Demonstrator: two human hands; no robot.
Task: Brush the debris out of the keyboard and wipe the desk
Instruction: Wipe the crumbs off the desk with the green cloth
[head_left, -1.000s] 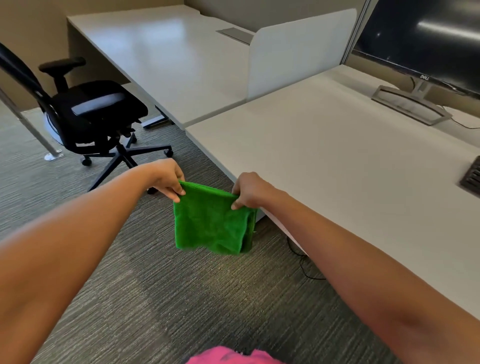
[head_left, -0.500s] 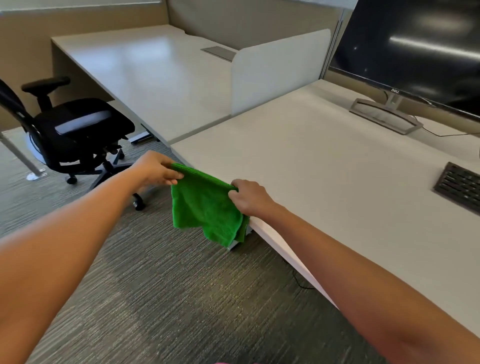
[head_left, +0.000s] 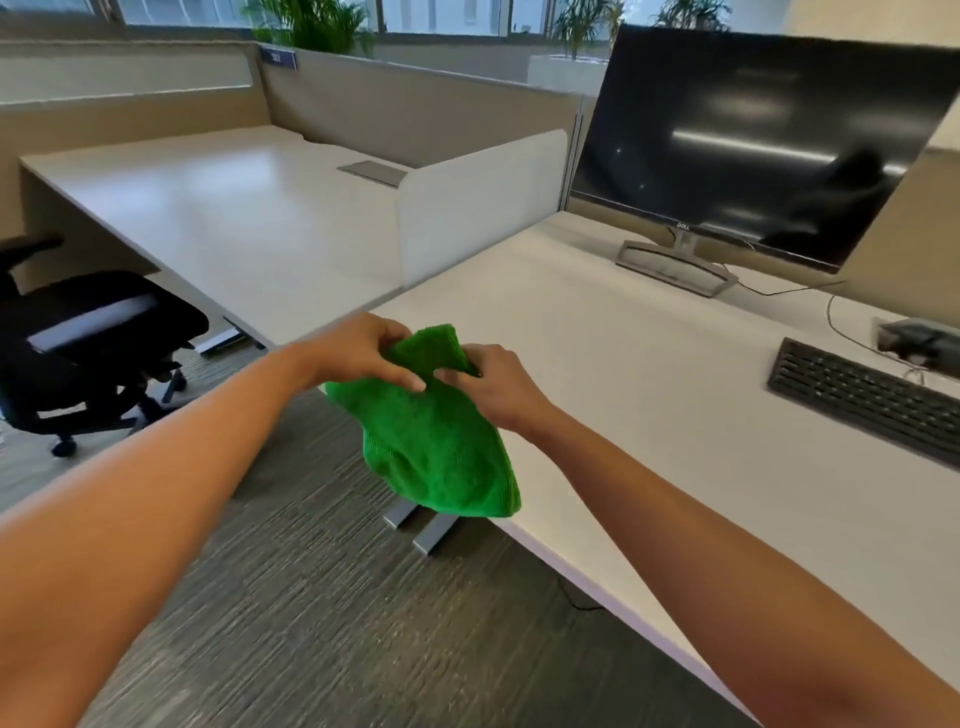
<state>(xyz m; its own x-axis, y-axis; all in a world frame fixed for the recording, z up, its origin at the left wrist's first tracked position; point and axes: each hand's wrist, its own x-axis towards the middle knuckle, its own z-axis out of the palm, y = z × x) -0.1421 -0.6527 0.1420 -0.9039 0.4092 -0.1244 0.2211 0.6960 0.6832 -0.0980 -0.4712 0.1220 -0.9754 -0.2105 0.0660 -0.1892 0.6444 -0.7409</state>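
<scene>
A green microfibre cloth (head_left: 441, 447) hangs bunched over the front left corner of the white desk (head_left: 597, 353). My left hand (head_left: 358, 353) grips its upper left part, fingers curled into the fabric. My right hand (head_left: 493, 384) pinches the cloth's top from the right, close to the left hand. A black keyboard (head_left: 862, 400) lies on the desk at the far right, well away from both hands.
A dark monitor (head_left: 753, 145) on a silver stand sits at the desk's back, with cables and a small dark object (head_left: 914, 338) behind the keyboard. A white divider panel (head_left: 478, 202) separates a second desk (head_left: 234, 218). A black office chair (head_left: 88, 343) stands on the carpet at left.
My hands have come together, bunching the cloth that was stretched between them. Both moved up and right over the desk corner. The view tilted up, showing more of the monitor and keyboard.
</scene>
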